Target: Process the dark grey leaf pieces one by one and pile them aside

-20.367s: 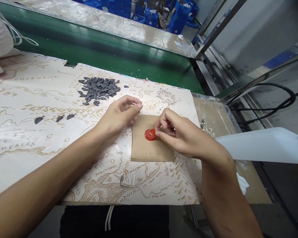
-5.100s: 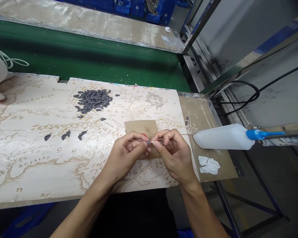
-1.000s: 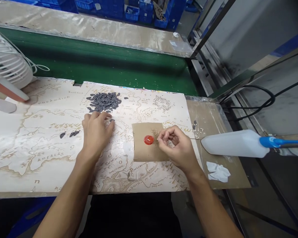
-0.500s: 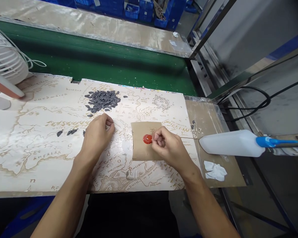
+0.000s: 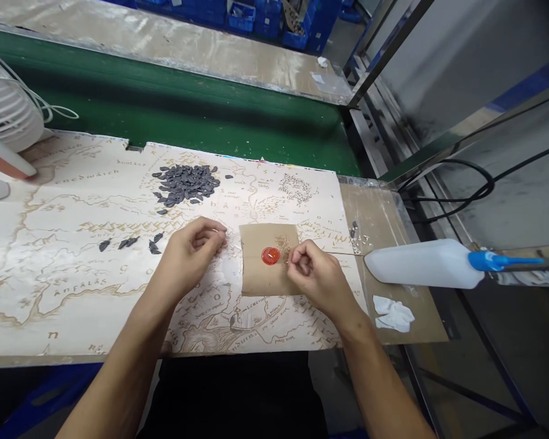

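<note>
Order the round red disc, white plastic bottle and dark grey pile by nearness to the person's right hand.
From the right hand:
1. Round red disc, left, on brown paper.
2. White plastic bottle, right.
3. Dark grey pile, far left.

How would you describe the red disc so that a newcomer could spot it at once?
On the cream map sheet, find the brown paper rectangle by the right hand. On it lies a round red disc, the only red thing there, beside tiny golden specks.
</note>
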Action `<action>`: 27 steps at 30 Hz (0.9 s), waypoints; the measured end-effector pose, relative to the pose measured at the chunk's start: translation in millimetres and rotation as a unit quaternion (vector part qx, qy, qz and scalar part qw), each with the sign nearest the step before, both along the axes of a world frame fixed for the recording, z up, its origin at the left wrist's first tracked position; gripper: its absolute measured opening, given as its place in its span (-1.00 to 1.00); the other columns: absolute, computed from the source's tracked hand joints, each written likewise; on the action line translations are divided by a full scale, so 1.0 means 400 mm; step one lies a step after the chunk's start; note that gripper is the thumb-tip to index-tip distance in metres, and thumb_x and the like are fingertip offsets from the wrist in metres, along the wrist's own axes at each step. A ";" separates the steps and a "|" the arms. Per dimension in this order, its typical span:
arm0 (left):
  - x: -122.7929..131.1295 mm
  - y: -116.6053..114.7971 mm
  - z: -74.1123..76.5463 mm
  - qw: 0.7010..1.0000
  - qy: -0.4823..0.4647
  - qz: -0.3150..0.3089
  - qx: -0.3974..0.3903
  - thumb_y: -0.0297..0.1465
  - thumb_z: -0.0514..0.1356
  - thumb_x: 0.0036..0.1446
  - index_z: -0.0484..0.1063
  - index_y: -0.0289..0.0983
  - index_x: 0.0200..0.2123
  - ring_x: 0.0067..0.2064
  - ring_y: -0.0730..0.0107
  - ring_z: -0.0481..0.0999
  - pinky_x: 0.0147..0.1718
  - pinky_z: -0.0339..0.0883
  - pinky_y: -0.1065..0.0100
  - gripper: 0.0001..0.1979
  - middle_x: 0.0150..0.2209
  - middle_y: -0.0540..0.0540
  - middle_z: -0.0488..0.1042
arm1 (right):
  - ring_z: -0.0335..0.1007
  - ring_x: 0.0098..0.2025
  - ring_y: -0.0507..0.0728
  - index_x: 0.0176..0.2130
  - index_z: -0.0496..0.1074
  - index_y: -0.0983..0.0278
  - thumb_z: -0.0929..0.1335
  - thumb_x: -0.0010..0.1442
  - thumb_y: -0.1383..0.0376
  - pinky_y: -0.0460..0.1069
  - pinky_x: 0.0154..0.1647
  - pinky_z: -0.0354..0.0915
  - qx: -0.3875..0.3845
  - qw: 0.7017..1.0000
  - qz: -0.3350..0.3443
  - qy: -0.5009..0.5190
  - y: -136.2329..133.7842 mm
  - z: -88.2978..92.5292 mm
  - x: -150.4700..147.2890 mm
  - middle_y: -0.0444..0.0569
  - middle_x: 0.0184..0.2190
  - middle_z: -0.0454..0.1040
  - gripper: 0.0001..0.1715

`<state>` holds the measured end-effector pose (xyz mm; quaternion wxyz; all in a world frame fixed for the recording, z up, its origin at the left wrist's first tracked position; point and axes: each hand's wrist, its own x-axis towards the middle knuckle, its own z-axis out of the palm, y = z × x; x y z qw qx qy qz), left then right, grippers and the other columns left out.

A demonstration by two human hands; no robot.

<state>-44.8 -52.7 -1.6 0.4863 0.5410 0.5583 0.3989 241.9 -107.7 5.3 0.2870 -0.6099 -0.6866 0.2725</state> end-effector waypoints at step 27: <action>0.152 -0.107 0.057 0.928 -0.313 -0.134 -0.155 -0.31 0.56 0.31 0.70 -0.28 -0.09 -0.25 0.31 0.78 -0.13 0.72 0.32 -0.78 -0.27 -0.15 0.78 | 0.63 -0.12 0.14 -0.22 0.32 0.10 0.64 0.33 0.19 0.10 0.02 0.61 -0.052 0.910 -0.029 0.409 -0.035 0.065 -0.060 -0.11 -0.21 0.64 -0.54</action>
